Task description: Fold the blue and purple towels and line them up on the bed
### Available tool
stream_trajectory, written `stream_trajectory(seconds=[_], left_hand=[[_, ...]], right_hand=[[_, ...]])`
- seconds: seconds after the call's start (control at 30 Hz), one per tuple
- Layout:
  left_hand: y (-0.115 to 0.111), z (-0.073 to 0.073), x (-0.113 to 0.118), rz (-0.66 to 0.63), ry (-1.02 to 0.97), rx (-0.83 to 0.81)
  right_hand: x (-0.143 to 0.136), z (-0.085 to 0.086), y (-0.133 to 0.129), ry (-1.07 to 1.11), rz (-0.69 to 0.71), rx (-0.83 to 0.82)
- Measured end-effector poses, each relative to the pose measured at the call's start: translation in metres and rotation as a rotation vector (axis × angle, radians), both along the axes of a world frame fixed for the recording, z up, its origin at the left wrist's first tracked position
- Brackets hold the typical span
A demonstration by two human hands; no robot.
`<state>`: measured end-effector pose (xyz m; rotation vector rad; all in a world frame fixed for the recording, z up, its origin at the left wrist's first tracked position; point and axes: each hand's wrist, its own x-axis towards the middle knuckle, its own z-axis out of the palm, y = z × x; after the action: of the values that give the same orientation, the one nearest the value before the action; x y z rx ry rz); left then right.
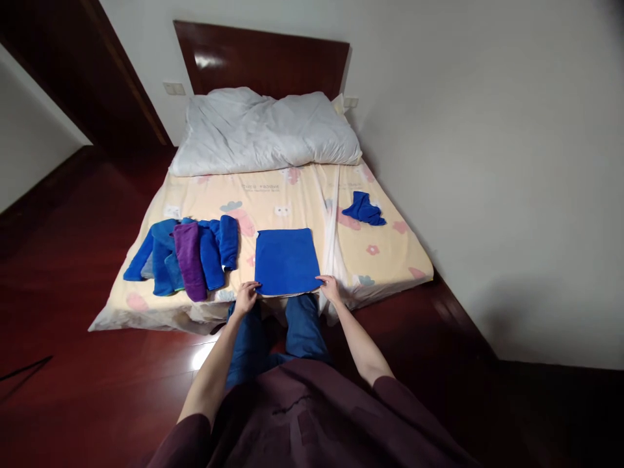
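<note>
A blue towel (286, 260) lies spread flat, nearly square, at the front edge of the bed. My left hand (247, 297) pinches its near left corner. At the near right corner, my right hand (329, 288) grips the cloth between thumb and fingers. To the left lie several rolled or folded cloths in blue tones, with a purple towel (189, 260) on top of them. One crumpled blue cloth (364, 209) rests farther back on the right side of the bed.
The bed (390, 253) has a yellow patterned sheet and a sheer white strip (330, 227) running lengthwise. A folded white quilt (273, 130) lies by the dark wooden headboard (268, 58). White wall (487, 162) stands close on the right; reddish wood floor (73, 260) surrounds the bed.
</note>
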<state>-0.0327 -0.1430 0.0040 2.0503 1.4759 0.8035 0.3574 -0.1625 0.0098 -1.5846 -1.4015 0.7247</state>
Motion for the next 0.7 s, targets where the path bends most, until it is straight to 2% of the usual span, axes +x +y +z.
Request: stream_trajectory(seconds=[0.1, 0.2, 0.4, 0.7], left_hand=[[0.009, -0.003, 0.003, 0.076, -0.085, -0.038], [0.016, -0.004, 0.006, 0.095, -0.107, -0.047], [0.015, -0.003, 0.006, 0.140, -0.231, -0.036], [0.016, 0.002, 0.010, 0.161, -0.230, -0.068]], right_hand=[[0.004, -0.003, 0.005, 0.036, 0.032, -0.001], [0.006, -0.007, 0.009, 0.069, 0.044, 0.000], [0.010, -0.016, 0.012, 0.151, 0.036, -0.033], [0.008, -0.015, 0.014, 0.191, 0.025, -0.042]])
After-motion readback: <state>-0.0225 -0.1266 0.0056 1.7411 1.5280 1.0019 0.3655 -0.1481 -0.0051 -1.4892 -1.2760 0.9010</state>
